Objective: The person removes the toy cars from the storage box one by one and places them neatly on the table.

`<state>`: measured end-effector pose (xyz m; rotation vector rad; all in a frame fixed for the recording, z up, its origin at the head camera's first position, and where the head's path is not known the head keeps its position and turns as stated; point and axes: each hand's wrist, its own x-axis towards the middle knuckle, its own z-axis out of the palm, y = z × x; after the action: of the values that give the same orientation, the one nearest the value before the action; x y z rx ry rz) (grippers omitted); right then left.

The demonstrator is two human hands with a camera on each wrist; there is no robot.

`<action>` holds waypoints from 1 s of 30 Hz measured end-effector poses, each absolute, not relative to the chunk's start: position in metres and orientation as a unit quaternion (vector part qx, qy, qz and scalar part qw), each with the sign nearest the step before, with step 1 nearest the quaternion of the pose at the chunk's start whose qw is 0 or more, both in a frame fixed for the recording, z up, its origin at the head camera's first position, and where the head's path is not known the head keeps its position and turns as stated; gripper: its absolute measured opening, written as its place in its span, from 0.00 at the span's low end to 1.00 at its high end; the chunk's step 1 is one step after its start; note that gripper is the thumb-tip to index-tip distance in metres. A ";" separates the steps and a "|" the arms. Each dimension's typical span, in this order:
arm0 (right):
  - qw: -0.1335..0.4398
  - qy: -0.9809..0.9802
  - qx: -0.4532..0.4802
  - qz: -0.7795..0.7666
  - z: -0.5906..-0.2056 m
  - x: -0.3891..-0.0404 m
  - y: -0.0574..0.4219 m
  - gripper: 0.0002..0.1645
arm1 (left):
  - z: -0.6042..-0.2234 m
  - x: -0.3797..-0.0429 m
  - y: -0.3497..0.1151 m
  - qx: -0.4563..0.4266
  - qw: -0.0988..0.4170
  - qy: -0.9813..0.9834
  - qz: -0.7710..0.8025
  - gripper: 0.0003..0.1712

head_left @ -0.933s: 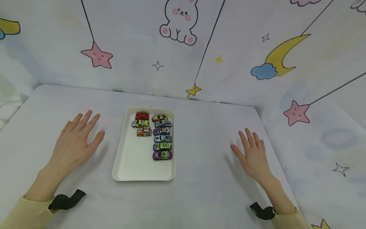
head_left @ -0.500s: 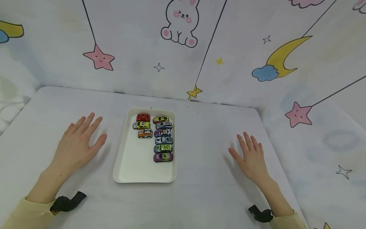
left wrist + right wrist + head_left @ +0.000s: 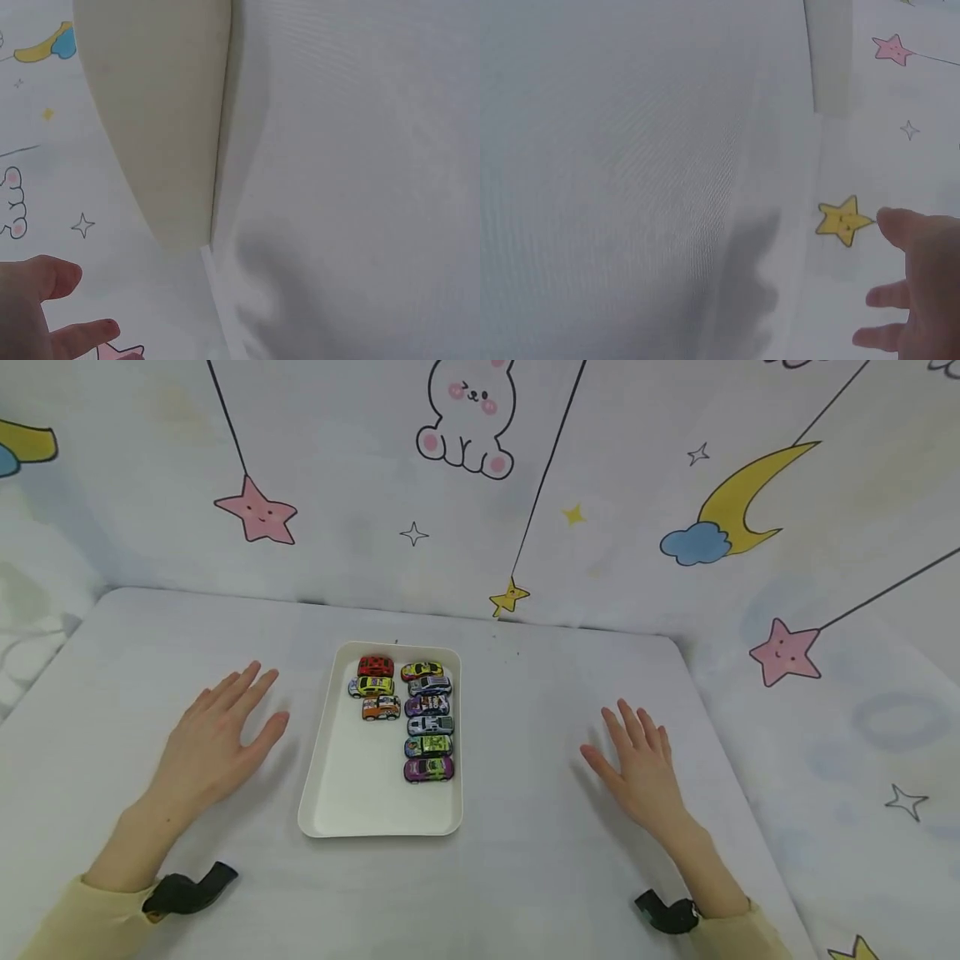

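Sleeves (image 3: 90,922) lay nearest, then left hand (image 3: 206,743) and right hand (image 3: 642,777), fingers spread wide; between them, nearer the left, a tray (image 3: 356,793) fenced in two columns of cars (image 3: 429,770); behind rose cloth (image 3: 337,460) printed with stars (image 3: 258,513)

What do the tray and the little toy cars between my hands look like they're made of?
The tray looks like smooth, white, matte plastic, judging by its even surface, thin rim and rounded corners. The toy cars seem hard and brightly printed, probably plastic, from their colourful patterned bodies, but painted metal is possible.
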<state>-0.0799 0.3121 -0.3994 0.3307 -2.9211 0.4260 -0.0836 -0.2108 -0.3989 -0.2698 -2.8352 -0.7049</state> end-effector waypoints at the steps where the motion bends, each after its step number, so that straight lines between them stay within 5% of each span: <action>1: 0.085 -0.979 0.113 0.145 -0.400 -0.080 0.310 0.41 | -0.399 -0.084 -0.210 -0.091 0.098 -0.959 -0.250 0.34; 30: 0.107 -0.955 0.190 0.200 -0.398 -0.098 0.233 0.33 | -0.423 -0.122 -0.198 -0.099 -0.092 -0.790 -0.598 0.30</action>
<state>-0.0981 0.2331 -0.3984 0.5582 -2.8115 0.5897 -0.1220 -0.1978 -0.4227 -0.3313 -2.6377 -1.9974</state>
